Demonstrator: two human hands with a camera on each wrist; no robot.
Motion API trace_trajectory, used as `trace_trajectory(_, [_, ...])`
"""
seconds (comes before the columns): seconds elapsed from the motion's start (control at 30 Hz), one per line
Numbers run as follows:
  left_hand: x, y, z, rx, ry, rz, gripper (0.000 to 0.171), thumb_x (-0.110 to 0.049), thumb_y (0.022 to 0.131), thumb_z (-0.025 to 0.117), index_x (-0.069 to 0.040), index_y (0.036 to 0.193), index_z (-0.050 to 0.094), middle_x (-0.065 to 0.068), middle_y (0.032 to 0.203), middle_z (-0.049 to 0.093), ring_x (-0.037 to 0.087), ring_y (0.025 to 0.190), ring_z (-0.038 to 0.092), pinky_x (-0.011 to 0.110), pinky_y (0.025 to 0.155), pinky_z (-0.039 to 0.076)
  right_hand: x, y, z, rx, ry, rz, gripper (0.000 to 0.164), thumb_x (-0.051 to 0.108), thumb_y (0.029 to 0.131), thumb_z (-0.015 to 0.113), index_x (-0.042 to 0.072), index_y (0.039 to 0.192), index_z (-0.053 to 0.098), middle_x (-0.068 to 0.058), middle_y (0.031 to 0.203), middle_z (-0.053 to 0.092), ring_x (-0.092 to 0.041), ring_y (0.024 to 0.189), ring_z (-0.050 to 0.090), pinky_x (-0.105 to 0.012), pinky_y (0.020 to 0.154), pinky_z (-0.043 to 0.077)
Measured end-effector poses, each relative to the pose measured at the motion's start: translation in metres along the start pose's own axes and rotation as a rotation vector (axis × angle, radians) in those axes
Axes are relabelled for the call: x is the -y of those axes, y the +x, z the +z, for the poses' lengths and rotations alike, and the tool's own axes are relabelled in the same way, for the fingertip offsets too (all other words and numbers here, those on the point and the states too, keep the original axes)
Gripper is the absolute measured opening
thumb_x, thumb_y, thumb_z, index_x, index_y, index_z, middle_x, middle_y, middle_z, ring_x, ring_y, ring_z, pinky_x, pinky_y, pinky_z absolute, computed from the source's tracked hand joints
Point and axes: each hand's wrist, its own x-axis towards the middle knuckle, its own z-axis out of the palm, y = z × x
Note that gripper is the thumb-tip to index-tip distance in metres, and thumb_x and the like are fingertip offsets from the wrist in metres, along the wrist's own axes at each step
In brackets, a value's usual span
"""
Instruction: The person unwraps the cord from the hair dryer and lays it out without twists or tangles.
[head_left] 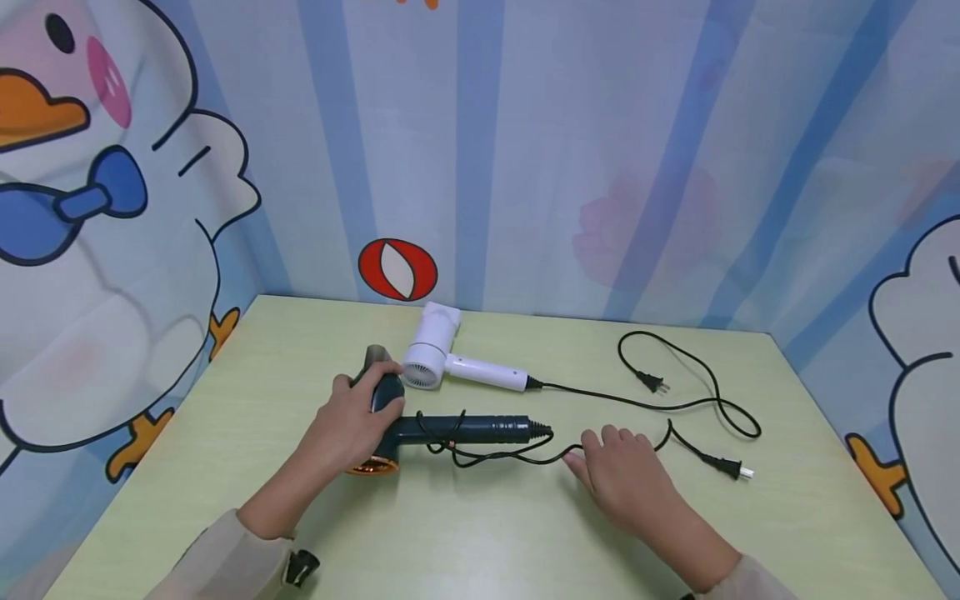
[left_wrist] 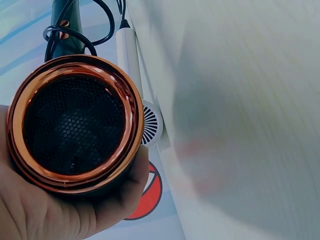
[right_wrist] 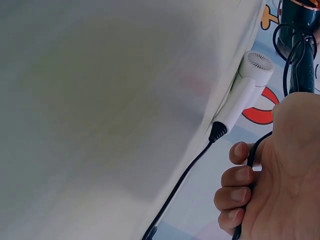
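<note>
My left hand (head_left: 348,421) grips the barrel of a dark green hair dryer (head_left: 465,429) with a copper-coloured rim. In the left wrist view its round mesh intake (left_wrist: 75,125) faces the camera, with fingers wrapped behind. Black cord (head_left: 480,457) loops loosely around the handle, which points right. The right hand (head_left: 626,479) holds that cord with fingers curled round it, as the right wrist view shows. Beyond the right hand, the cord ends in a black plug (head_left: 726,467). Behind the green dryer lies a white hair dryer (head_left: 487,372) on the table.
From the white dryer a second black cord (head_left: 615,396) runs right in a loop to its plug (head_left: 651,381). The pale wooden table (head_left: 247,358) ends at a cartoon-printed curtain (head_left: 525,167) behind and at both sides.
</note>
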Motion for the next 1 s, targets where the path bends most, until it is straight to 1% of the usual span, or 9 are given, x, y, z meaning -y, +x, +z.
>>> trace_trajectory(0.27, [0.001,-0.001,0.001,0.005,-0.003,0.004,0.044,-0.042,0.101,0.053,-0.036,0.144,0.044,0.03,0.133,0.037,0.038,0.087,0.061,0.037,0.063,0.051,-0.004,0.01,0.007,0.074,0.023,0.063,0.046,0.046,0.108,0.039,0.008,0.083,0.048,-0.004,0.068,0.039,-0.022,0.06,0.038,-0.04,0.06,0.036])
trace_trajectory(0.47, [0.002,-0.001,0.001,-0.007,0.002,0.003,0.044,-0.042,0.101,0.053,-0.035,0.144,0.045,0.029,0.132,0.038,0.037,0.086,0.061,0.036,0.063,0.051,-0.008,0.015,0.011,0.097,0.041,0.082,0.047,0.046,0.109,0.036,0.008,0.084,0.049,-0.005,0.07,0.042,-0.023,0.063,0.042,-0.042,0.063,0.038])
trace_trajectory(0.6, [0.002,-0.002,0.0,-0.013,0.005,0.005,0.044,-0.042,0.101,0.053,-0.035,0.144,0.045,0.029,0.131,0.038,0.038,0.086,0.06,0.037,0.063,0.051,-0.008,0.018,0.012,0.103,0.048,0.081,0.046,0.045,0.109,0.037,0.008,0.085,0.051,-0.005,0.071,0.043,-0.024,0.065,0.045,-0.043,0.064,0.039])
trace_trajectory(0.77, [0.001,-0.002,-0.001,-0.015,0.005,0.006,0.043,-0.042,0.101,0.052,-0.035,0.143,0.045,0.029,0.132,0.038,0.038,0.087,0.06,0.037,0.064,0.051,-0.008,0.022,0.013,0.107,0.031,0.074,0.046,0.044,0.109,0.038,0.007,0.086,0.053,-0.005,0.071,0.044,-0.025,0.066,0.047,-0.045,0.065,0.04])
trace_trajectory(1.0, [0.001,0.0,-0.003,-0.021,0.006,0.008,0.044,-0.044,0.102,0.051,-0.035,0.144,0.044,0.029,0.134,0.038,0.04,0.09,0.06,0.038,0.065,0.052,-0.009,0.023,0.011,0.132,0.024,0.044,0.045,0.043,0.108,0.041,0.007,0.085,0.055,-0.006,0.071,0.046,-0.025,0.067,0.049,-0.046,0.067,0.043])
